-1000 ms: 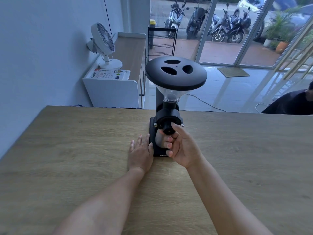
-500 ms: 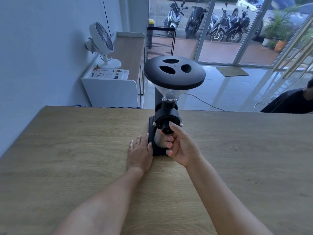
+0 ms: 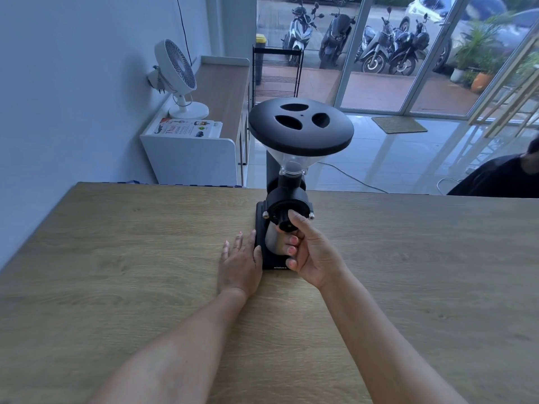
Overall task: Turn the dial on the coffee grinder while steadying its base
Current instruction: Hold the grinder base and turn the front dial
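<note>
A black coffee grinder point(image 3: 287, 196) stands on the wooden table point(image 3: 116, 258), topped by a wide black hopper lid point(image 3: 300, 126) with three holes. Its round black dial point(image 3: 284, 221) faces me above a steel cup point(image 3: 274, 243) on the base point(image 3: 264, 258). My right hand point(image 3: 313, 252) pinches the dial between thumb and fingers. Flat on the table lies my left hand point(image 3: 240, 262), fingers spread, with its thumb side pressed against the left edge of the base.
The table's far edge runs just behind the grinder. Beyond it stand a white cabinet point(image 3: 192, 158) with a white fan point(image 3: 175, 74) and a booklet. A person in dark clothes point(image 3: 498, 176) sits at the far right. Glass doors show parked motorbikes.
My right hand's thumb has shifted slightly up on the dial. The left hand stays flat against the base. The grinder has not moved.
</note>
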Demonstrator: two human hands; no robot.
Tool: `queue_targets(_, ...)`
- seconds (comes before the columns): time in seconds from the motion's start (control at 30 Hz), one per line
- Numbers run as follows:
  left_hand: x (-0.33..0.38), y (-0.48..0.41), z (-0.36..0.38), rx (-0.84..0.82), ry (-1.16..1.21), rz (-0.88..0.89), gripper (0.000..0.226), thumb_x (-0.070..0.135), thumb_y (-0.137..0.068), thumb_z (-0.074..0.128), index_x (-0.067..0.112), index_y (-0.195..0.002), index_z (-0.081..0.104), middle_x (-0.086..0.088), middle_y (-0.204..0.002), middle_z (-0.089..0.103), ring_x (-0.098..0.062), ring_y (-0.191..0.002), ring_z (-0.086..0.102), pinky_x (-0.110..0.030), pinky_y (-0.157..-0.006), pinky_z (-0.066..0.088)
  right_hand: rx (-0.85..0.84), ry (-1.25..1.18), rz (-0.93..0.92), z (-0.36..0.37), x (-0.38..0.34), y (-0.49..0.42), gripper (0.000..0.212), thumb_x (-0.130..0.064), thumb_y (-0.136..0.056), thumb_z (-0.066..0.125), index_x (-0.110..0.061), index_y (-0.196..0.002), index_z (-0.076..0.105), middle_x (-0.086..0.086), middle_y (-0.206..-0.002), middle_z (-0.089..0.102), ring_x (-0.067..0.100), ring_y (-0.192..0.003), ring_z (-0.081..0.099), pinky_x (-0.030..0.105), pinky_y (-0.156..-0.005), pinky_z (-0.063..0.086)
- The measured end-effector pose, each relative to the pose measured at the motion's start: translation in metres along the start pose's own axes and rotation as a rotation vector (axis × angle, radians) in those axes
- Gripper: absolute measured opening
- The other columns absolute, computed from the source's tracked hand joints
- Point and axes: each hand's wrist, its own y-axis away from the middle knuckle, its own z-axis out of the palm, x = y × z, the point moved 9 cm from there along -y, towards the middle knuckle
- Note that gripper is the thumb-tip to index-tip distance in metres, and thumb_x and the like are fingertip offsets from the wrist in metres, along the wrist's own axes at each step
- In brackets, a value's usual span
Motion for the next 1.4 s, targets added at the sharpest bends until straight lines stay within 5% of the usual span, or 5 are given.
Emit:
queue_targets(0.7,0.002,0.0,-0.002,-0.001,0.019,0.013,0.053,0.041,-0.099,0.013,0.028,-0.15,0.016,-0.006,-0.155,0.027,-0.012,-0.143,0.012,-0.038,-0.119,0.003,0.03,0.037,0.003,-0.002,-0.001,0.0,0.062,-0.051,-0.064,0.084,-0.011,-0.104,0.058,-0.005,-0.058,0.042,0.007,-0.046,0.042,0.022,-0.038,0.033)
queue_targets(0.97,0.002,-0.001,-0.002,0.008,0.009,0.011,0.053,0.041,-0.098,0.014,0.028,-0.149,0.017,-0.007,-0.153,0.03,-0.013,-0.143,0.014,-0.038,-0.118,0.003,-0.094,-0.1,0.047,0.002,0.009,0.003,0.061,-0.062,-0.088,0.055,-0.007,-0.107,0.072,0.0,-0.066,0.053,0.012,-0.051,0.05,0.025,-0.042,0.038)
queue_targets(1.4,0.003,-0.001,-0.002,-0.013,-0.01,0.017,0.053,0.041,-0.099,0.013,0.028,-0.15,0.014,-0.005,-0.154,0.028,-0.011,-0.144,0.01,-0.039,-0.119,0.003,-0.129,-0.203,0.044,0.009,0.01,0.001,0.047,-0.049,-0.091,0.057,-0.006,-0.107,0.07,-0.003,-0.063,0.047,0.008,-0.048,0.046,0.021,-0.04,0.037)
